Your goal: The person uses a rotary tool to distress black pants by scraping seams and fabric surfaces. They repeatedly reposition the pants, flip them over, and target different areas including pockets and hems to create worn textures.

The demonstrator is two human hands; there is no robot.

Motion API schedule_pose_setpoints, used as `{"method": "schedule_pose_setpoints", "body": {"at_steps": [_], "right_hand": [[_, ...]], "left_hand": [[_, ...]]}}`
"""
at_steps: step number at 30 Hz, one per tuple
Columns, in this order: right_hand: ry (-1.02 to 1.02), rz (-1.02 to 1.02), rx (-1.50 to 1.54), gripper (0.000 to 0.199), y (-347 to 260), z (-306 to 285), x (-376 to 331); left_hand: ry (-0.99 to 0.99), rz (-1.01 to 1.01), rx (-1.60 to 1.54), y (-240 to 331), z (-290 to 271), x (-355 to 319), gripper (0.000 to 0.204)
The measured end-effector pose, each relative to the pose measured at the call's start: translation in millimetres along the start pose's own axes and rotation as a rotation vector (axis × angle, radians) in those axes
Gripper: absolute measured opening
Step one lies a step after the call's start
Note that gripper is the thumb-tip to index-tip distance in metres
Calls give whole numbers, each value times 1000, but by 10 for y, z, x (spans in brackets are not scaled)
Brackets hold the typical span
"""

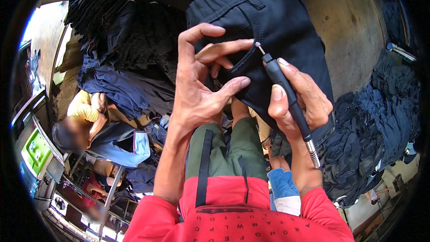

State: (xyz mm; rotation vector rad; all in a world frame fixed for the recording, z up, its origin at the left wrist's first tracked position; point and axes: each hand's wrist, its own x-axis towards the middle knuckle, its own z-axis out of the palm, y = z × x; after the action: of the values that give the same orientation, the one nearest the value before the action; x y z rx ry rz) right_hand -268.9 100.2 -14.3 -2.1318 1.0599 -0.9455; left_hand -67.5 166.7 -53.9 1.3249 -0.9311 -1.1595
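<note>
A pair of black trousers (289, 22) lies spread before me, its waistband at the top and a curved, stitched pocket edge facing my hands. My left hand (201, 76) rests over the pocket opening with its fingers spread. The index finger is raised, another finger reaches to the pocket edge, and the thumb lies by the cloth below. My right hand (304, 96) is closed like a pen grip around a slim black rotary tool handpiece (282, 76) with a metal spring sleeve at its rear. The tool's small pale tip is at the pocket edge, close to my left fingertip.
Stacked dark garments (130, 40) stand at the upper left, and a large heap of dark clothes (367, 125) lies at the right. A worn wooden board (342, 22) backs the trousers. A person in a yellow shirt (80, 107) sits at the left with blue denim (121, 148).
</note>
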Motion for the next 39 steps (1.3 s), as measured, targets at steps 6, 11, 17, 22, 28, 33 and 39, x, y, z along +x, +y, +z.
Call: {"method": "schedule_pose_setpoints", "body": {"at_steps": [6, 11, 17, 22, 28, 33, 39], "right_hand": [[13, 17, 24, 34, 28, 47, 8], [15, 68, 23, 34, 70, 158, 85], [35, 120, 77, 33, 110, 141, 29], [134, 275, 426, 52, 90, -23, -39], [153, 225, 45, 33, -63, -558, -594], [164, 173, -75, 59, -244, -618, -1069], [310, 93, -155, 46, -176, -458, -1219]], "left_hand": [[-32, 5, 16, -74, -51, 35, 98], [-20, -13, -30, -96, -82, 120, 93], [13, 66, -1, -88, -23, 113, 87], [231, 220, 281, 138, -30, -35, 101], [218, 73, 858, 637, 21, 340, 135], [96, -168, 1056, 748, 148, 705, 152], [157, 107, 1370, 874, 345, 503, 92]]}}
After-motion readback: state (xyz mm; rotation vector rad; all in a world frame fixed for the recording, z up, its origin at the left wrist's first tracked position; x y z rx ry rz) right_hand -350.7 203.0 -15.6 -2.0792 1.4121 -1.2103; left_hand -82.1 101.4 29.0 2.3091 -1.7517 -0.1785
